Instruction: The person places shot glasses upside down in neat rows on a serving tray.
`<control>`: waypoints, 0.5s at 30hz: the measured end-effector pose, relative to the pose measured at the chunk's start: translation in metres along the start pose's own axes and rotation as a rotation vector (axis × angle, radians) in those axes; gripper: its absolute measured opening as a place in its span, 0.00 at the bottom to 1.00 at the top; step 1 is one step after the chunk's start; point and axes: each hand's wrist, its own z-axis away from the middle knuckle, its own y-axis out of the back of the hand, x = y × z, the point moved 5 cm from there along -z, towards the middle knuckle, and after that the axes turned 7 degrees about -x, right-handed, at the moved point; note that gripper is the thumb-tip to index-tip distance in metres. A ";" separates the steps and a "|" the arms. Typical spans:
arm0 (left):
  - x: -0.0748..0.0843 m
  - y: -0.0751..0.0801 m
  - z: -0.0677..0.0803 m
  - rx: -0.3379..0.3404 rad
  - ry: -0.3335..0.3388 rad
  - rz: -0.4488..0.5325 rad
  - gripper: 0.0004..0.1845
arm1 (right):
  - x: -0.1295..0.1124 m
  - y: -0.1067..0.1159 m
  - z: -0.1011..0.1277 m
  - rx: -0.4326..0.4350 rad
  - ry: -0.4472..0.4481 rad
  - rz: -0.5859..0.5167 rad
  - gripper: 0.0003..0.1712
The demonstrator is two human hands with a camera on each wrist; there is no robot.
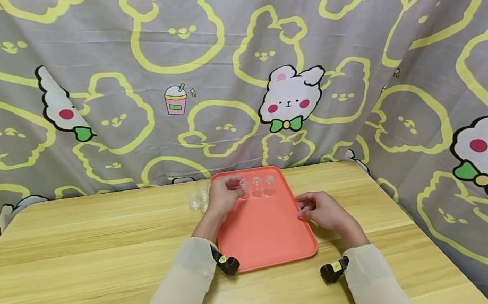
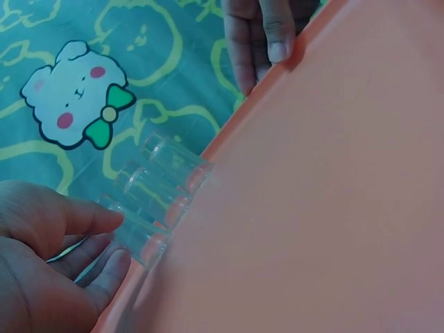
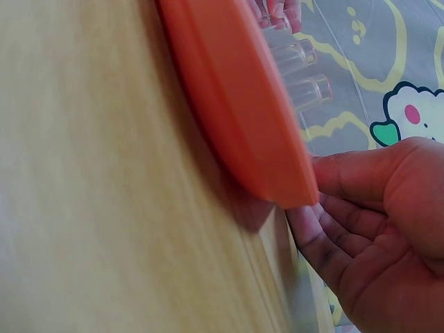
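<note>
Near the far edge of a red tray [image 1: 262, 232], we list first a row of three small clear glasses [image 2: 156, 191], all standing upright, side by side. The glass at the left end [image 2: 141, 234] is the one in hand.

Item, left hand [image 1: 224, 194]: thumb and fingers set narrow, pinching the left-end glass from the side; the hand extends over the tray's left rim, its forearm rising slantwise from the lower left.

Item, right hand [image 1: 324, 208]: placed outside the tray's right side and gripping its rim, thumb above, the other fingers bent beneath; the forearm rises from the lower right, leaning inward.

Item, further clear glasses [image 1: 193, 199]: grouped on the table just beside the tray's left edge, partly behind the left hand; we cannot tell their full count.

Item, two pale sleeves [image 1: 175, 292], each with a black wrist camera [image 1: 229, 265] at the cuff.

Item, table [image 1: 72, 256]: light wood grain, bearing the tray.

Item, backdrop: grey cloth [image 1: 214, 87] hung behind and at the sides, printed with yellow outlines and white rabbits in green bows.
</note>
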 end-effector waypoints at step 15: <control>0.012 0.004 0.001 0.035 -0.031 -0.062 0.18 | 0.000 -0.001 0.001 0.004 -0.013 -0.005 0.24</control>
